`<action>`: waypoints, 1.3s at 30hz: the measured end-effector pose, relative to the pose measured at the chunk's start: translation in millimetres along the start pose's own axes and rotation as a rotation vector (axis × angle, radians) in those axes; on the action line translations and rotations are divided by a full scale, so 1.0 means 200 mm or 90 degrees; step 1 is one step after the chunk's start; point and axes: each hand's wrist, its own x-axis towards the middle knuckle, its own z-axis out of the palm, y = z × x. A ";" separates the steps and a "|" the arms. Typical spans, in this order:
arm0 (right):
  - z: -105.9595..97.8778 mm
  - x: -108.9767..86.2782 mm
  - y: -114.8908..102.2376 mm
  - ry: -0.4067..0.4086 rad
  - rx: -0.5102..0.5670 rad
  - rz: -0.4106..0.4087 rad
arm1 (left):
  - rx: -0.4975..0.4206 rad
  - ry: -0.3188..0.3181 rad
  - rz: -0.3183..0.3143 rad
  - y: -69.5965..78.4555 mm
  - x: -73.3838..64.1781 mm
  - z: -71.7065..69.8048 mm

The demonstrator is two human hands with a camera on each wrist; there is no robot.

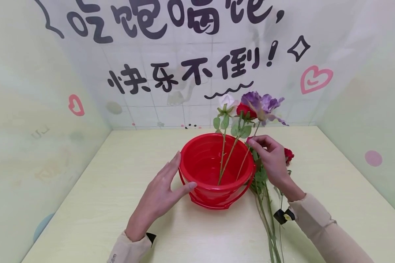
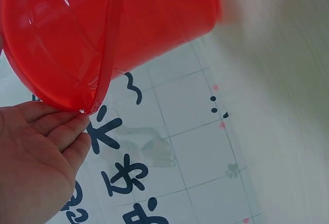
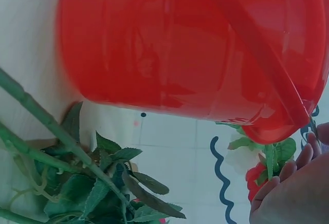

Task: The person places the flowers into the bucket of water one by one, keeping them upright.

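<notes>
A red plastic bucket (image 1: 205, 197) stands on the table. My left hand (image 1: 162, 191) rests against its left rim with straight fingers, the thumb at the front edge; the left wrist view shows the fingertips touching the rim beside the handle (image 2: 109, 44). At the right rim, my right hand (image 1: 271, 157) pinches the stem of a purple flower (image 1: 263, 104), whose lower end reaches into the bucket. Also leaning inside the bucket are a white rose (image 1: 228, 102) and a red rose (image 1: 246, 111), their heads above the far rim.
More artificial flowers lie on the table right of the bucket, with green stems (image 1: 268, 215) running toward the front edge and a red bloom (image 1: 288, 156) beyond my right wrist. A lettered sheet (image 1: 184, 44) covers the back wall; pale walls stand on both sides.
</notes>
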 end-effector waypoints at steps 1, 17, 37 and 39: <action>0.00 0.00 0.00 -0.002 -0.001 0.003 | 0.000 0.000 -0.002 0.00 0.00 0.00; 0.02 -0.04 0.03 -0.017 -0.055 0.067 | 0.002 0.005 0.002 0.00 0.00 0.00; 0.02 -0.04 0.02 -0.039 -0.131 0.048 | 0.006 0.001 -0.006 0.00 0.00 0.01; 0.02 -0.04 0.01 -0.039 -0.133 0.050 | 0.007 0.000 -0.008 0.00 0.00 0.01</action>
